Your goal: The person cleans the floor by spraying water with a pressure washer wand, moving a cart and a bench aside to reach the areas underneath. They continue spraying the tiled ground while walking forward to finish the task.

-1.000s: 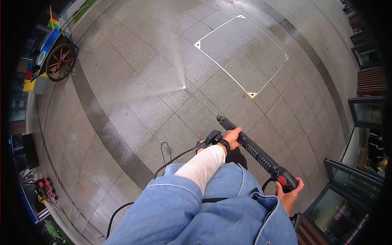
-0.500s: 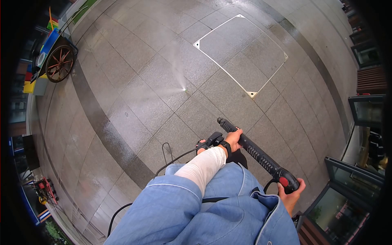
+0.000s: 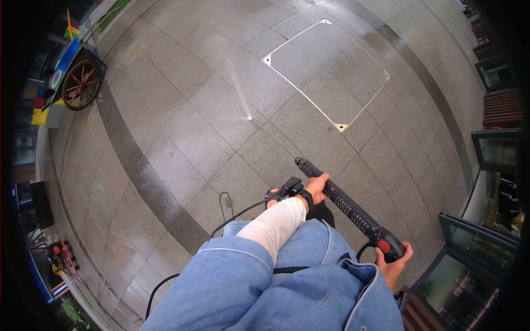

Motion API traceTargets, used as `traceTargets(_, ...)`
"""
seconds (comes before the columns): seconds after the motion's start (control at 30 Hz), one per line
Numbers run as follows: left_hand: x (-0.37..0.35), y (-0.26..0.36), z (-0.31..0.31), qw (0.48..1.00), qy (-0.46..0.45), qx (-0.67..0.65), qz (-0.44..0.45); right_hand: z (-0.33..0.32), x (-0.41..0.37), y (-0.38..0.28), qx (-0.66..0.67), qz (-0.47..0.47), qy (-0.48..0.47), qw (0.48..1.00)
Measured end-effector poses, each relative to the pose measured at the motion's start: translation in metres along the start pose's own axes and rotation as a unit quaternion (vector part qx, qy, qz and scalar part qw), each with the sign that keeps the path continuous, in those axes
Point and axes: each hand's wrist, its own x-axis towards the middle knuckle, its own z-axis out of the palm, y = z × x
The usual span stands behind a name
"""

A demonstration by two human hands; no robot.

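Here, left hand (image 3: 316, 188), right hand (image 3: 391, 268) — two on one wand (image 3: 349, 207).

site: outdoors; you stand in a paved court or plaza beside dark-framed building fronts (image 3: 25, 144). evidence: large grey square stone slabs (image 3: 221, 182) underfoot, wet in patches, crossed by a long dark grey stone band (image 3: 132, 149); a white-edged, four-sided ground panel (image 3: 327, 76) set among them. on your right, dark-framed glass panes (image 3: 464, 284) swung outward; on your left, a green leafy plant (image 3: 70, 310).

Left hand (image 3: 316, 188) forward, right hand (image 3: 393, 266) seemingly clenched
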Motion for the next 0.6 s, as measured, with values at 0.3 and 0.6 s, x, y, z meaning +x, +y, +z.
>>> traceTargets(0.3,-0.001,0.005,-0.003,0.999,-0.034,0.006,0.032,0.002,-0.001,-0.001,0.014,0.026,-0.022,0.999)
traceTargets(0.6,-0.011,0.013,-0.001,0.999,-0.006,0.024,0.024,0.002,0.001,-0.005,0.014,-0.013,-0.026,0.999)
